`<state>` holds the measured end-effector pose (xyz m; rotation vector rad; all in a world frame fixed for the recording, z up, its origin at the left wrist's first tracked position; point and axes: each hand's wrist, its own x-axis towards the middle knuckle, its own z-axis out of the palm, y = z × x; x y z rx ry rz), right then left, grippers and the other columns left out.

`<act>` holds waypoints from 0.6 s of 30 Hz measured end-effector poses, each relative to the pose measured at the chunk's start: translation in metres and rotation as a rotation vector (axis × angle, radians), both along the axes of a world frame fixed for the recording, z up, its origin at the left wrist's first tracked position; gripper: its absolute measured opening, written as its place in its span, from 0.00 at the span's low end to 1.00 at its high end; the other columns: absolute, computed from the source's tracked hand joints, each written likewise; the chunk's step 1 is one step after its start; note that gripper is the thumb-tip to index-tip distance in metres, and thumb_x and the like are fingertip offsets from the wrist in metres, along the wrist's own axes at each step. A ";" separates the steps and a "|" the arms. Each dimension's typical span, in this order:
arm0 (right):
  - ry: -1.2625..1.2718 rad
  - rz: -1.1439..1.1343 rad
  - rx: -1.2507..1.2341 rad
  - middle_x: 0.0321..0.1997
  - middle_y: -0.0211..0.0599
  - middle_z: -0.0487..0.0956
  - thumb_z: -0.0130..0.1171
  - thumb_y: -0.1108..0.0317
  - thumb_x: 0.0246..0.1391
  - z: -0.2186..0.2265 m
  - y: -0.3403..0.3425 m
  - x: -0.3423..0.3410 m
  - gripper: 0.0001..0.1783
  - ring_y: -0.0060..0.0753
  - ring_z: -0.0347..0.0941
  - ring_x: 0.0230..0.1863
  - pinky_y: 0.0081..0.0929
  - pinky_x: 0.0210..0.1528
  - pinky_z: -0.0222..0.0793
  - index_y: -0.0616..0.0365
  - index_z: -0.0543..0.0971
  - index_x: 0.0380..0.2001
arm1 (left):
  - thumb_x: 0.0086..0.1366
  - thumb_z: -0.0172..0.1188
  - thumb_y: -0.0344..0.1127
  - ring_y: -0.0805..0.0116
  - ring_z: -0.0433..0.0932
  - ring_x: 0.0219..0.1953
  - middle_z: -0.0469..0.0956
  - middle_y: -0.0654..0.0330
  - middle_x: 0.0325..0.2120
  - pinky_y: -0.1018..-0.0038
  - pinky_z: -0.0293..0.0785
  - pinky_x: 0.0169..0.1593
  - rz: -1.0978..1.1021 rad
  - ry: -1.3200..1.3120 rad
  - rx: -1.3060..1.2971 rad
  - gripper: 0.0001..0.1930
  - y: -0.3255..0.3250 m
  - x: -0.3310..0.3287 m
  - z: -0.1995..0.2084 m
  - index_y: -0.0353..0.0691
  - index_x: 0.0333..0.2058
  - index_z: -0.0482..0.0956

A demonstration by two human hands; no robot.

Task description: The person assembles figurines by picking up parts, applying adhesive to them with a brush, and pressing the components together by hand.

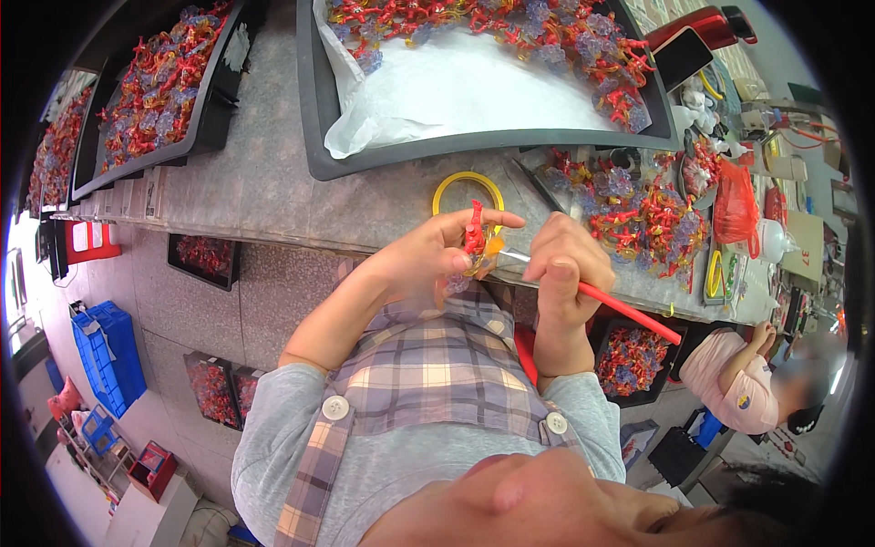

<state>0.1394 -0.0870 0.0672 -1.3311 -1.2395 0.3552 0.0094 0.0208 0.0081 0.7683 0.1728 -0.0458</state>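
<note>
Above the table's near edge, my left hand (pixel 424 248) is closed on a small red plastic figure (pixel 475 228) with yellow and clear purple parts at its base. One finger of that hand stretches out past the figure. My right hand (pixel 572 264) is wrapped round a paintbrush (pixel 629 312) with a red handle and a metal ferrule. The brush's tip end points left at the figure's yellow part; whether they touch I cannot tell. Just beyond my left hand lies a yellow ring (pixel 468 175), like a roll of tape.
A large black tray (pixel 492 144) with white lining and many figures stands ahead. More figures lie loose (pixel 643 214) at right, near a dark pointed tool (pixel 540 185), a phone (pixel 682 58) and a red bag (pixel 735 210). Another tray (pixel 187 146) is left. A person (pixel 734 378) sits at right.
</note>
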 end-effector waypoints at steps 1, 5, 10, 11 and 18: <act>-0.074 0.006 0.018 0.14 0.33 0.67 0.48 0.63 0.55 -0.002 0.005 -0.004 0.21 0.30 0.63 0.17 0.27 0.21 0.56 0.59 0.69 0.10 | 0.45 0.42 0.16 0.81 0.67 0.33 0.71 0.68 0.32 0.85 0.65 0.38 0.004 -0.008 0.045 0.35 -0.002 0.000 -0.004 0.43 0.57 0.63; -0.187 0.092 -0.091 0.13 0.32 0.67 0.47 0.63 0.57 -0.003 0.012 0.002 0.23 0.28 0.62 0.16 0.27 0.21 0.56 0.60 0.68 0.09 | 0.48 0.45 0.18 0.83 0.65 0.30 0.68 0.70 0.29 0.86 0.64 0.32 0.096 0.123 0.094 0.35 -0.005 0.000 -0.009 0.46 0.58 0.61; -0.021 -0.128 0.009 0.19 0.35 0.72 0.55 0.71 0.50 -0.009 -0.006 0.030 0.08 0.33 0.69 0.21 0.24 0.27 0.65 0.60 0.76 0.19 | 0.39 0.65 0.65 0.77 0.71 0.30 0.68 0.67 0.27 0.80 0.68 0.37 0.050 0.100 0.243 0.52 0.004 -0.002 -0.006 0.36 0.57 0.60; 0.019 -0.225 -0.092 0.20 0.36 0.73 0.55 0.70 0.51 -0.012 -0.007 0.030 0.07 0.34 0.70 0.22 0.23 0.27 0.65 0.60 0.76 0.22 | 0.39 0.65 0.65 0.77 0.71 0.30 0.68 0.67 0.27 0.80 0.68 0.37 0.051 0.098 0.243 0.52 0.005 -0.002 -0.005 0.36 0.57 0.60; -0.791 -0.371 -0.468 0.27 0.39 0.74 0.58 0.70 0.47 -0.066 -0.021 0.053 0.10 0.38 0.71 0.30 0.30 0.30 0.65 0.57 0.76 0.36 | 0.46 0.57 0.44 0.78 0.67 0.31 0.66 0.68 0.28 0.82 0.65 0.40 0.083 0.117 0.302 0.39 0.006 -0.006 0.006 0.46 0.60 0.58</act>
